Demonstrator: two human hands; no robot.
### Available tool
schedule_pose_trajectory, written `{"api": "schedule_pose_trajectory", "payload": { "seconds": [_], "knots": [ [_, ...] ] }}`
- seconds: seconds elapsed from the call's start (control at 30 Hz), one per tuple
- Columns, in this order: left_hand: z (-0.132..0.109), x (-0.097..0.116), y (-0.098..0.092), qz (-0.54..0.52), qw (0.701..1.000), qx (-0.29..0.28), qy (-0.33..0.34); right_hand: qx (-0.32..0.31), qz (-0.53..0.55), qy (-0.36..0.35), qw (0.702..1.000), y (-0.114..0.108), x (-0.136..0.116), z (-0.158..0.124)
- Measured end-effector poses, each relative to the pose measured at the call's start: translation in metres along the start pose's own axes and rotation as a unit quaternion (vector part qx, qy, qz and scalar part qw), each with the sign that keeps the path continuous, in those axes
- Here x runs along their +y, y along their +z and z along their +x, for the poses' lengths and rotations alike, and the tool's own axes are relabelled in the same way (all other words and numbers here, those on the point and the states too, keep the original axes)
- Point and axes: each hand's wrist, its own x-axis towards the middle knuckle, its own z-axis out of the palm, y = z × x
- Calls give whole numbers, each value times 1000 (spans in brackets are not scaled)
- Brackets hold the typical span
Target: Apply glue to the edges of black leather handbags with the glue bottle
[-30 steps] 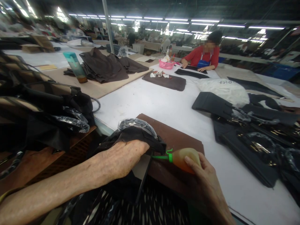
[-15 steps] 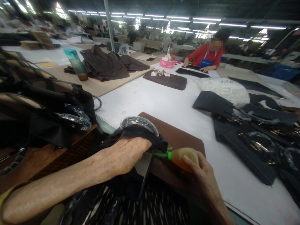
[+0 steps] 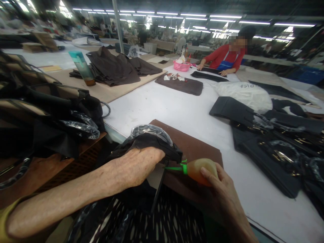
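Observation:
My right hand (image 3: 222, 182) is wrapped round a squeeze bottle (image 3: 201, 170) of amber liquid, most likely glue. Its thin green nozzle points left, with the tip at the edge of a black bag (image 3: 141, 141). A handle in clear plastic wrap (image 3: 152, 130) arches over the top of this bag. My left hand (image 3: 144, 163) is closed over the bag's near side, and its fingers are mostly hidden behind the black material. Below the hand, a beige panel with a dark edge (image 3: 155, 177) shows. A brown board (image 3: 194, 141) lies under the work on the white table.
Several black bags (image 3: 50, 125) crowd the left side. More black bag parts with plastic-wrapped handles (image 3: 273, 148) lie at right, by a white bundle (image 3: 245, 96). Farther back are a teal-lidded bottle (image 3: 82, 67), dark cloth (image 3: 111, 67), a pink basket (image 3: 181, 65) and a co-worker in red (image 3: 222, 55).
Both hands and the bag hold nearly the same pose. The squeeze bottle has shifted very slightly right in the picture, and the whole view has moved a little.

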Motion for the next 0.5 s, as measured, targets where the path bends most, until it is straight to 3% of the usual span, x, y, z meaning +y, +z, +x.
{"api": "schedule_pose_trajectory", "payload": {
  "seconds": [0.17, 0.5],
  "knots": [
    [2, 4, -5, -8, 1000, -6, -4, 3, 23, -5, 1000, -1, -1, -6],
    [4, 11, -9, 6, 1000, 1, -11, -44, 112, 52, 991, 0, 8, -24]
  ]
}}
